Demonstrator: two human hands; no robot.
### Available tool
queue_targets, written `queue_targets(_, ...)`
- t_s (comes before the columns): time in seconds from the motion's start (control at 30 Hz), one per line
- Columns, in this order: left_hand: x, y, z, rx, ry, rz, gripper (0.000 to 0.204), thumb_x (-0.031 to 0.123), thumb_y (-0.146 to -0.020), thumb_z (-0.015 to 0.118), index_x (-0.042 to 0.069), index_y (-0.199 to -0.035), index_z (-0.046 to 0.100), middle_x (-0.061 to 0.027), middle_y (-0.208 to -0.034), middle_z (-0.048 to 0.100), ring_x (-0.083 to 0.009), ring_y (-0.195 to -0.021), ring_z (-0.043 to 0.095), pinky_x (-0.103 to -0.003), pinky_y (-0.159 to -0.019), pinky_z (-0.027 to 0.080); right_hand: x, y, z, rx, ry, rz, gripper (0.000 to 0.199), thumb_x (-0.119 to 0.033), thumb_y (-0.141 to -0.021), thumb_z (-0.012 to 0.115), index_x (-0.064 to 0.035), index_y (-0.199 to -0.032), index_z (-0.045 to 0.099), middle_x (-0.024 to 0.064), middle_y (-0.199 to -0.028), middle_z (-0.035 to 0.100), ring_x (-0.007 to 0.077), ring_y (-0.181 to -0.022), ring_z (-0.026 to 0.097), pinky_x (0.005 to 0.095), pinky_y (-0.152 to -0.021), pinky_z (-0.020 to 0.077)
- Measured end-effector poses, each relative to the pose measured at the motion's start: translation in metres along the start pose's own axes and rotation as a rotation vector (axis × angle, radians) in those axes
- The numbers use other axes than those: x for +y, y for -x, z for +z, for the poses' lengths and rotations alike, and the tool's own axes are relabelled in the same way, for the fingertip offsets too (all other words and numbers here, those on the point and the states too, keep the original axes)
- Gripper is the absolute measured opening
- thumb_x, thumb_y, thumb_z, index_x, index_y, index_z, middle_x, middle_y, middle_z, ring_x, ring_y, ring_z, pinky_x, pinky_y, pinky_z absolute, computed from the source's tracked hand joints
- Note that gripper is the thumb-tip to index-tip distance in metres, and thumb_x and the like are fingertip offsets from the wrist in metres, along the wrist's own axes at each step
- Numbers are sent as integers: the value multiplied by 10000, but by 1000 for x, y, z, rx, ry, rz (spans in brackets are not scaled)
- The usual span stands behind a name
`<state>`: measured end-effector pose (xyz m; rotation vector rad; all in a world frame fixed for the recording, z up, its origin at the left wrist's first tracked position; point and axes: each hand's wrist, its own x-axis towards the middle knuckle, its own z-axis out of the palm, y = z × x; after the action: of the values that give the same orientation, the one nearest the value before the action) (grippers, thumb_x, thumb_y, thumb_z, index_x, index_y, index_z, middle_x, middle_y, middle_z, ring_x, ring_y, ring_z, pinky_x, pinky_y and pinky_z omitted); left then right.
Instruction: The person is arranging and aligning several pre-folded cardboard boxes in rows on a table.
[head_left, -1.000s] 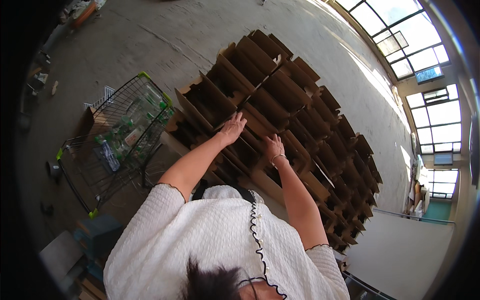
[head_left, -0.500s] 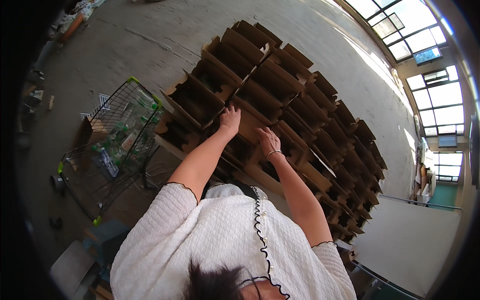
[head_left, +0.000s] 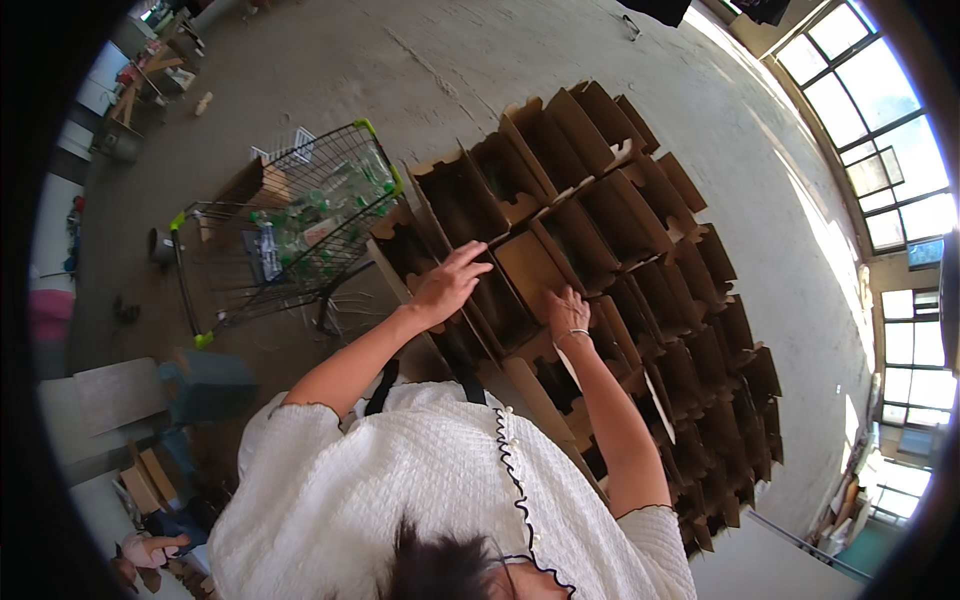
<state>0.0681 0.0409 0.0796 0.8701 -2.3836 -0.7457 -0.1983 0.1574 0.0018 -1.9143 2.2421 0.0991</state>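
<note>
Reaching over a block of brown cardboard cartons [head_left: 620,222], two bare hands sit to either side of the view's centre. The cartons spread from twelve o'clock round to about five, packed side by side with many flaps upright; standing so tightly, they seem to prop one another up and keep their mouths facing upward.

The left hand [head_left: 447,295], at nine o'clock, has its fingers extended and slightly parted, with nothing in their hold. It is over the near cartons; whether the fingertips touch cardboard is unclear. That loose pose suggests it bears no load.

The right hand [head_left: 568,312], at three o'clock, wears a bracelet [head_left: 578,331] and reaches down, its fingers partly bent beside the edge of a paler flat panel [head_left: 530,262] at one o'clock. Contact looks likely, perhaps to steady the panel; whether the fingers pinch it I cannot tell.

At ten o'clock a wire shopping cart [head_left: 364,126] stands beside the cartons on the grey floor [head_left: 330,80]. Clear and green bottles [head_left: 330,212] lie heaped inside, its mesh sides presumably keeping them from rolling away. Tall windows [head_left: 888,90] fill two o'clock.
</note>
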Motion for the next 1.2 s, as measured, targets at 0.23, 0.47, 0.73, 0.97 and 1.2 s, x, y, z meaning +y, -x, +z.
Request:
queue_targets(0.23,-80,-33,-121,109,-250,-162,488,-35,-843,703,111,-1302,622,-106,-1485,487,-305,-1425,404,-424,-1163,399,-23,-6,-5,-64,-32,125,475,-130,-909,584,-300,-1352,597,160,-1240,572,329,-1202,550,461,-940,470)
queue_targets(0.47,-158,-131,-166,-378,4,-278,733,13,-789,761,84,-1459,472,-141,-1482,502,-297,-1360,489,-401,-1131,425,-32,-2,-5,-81,-45,348,525,-58,-882,557,-322,-1329,639,145,-1225,584,342,-1203,530,479,-955,473)
queue_targets(0.73,-212,-162,-144,-800,165,-179,526,118,-816,703,15,-1321,598,-156,-1288,672,-291,-1209,632,-357,-1005,484,-83,-6,-27,-191,-160,744,482,-172,-891,687,-228,-1353,559,162,-1254,563,331,-1229,533,510,-1027,413)
queue_targets(0.97,-262,-157,-112,-698,203,-51,358,148,-819,738,29,-1147,658,-172,-1051,724,-343,-978,690,-395,-832,522,-179,-59,-95,214,-610,314,702,-107,-748,813,-65,-1384,520,130,-1345,576,341,-1295,521,376,-1082,430)
queue_targets(1.2,-258,-138,-138,-694,381,20,234,-76,-764,573,4,-957,680,-145,-1218,662,-306,-1073,663,-366,-919,516,-205,-91,-81,103,-643,475,968,-209,-685,883,-41,-1482,362,170,-1536,388,367,-1374,447,405,-1105,439)
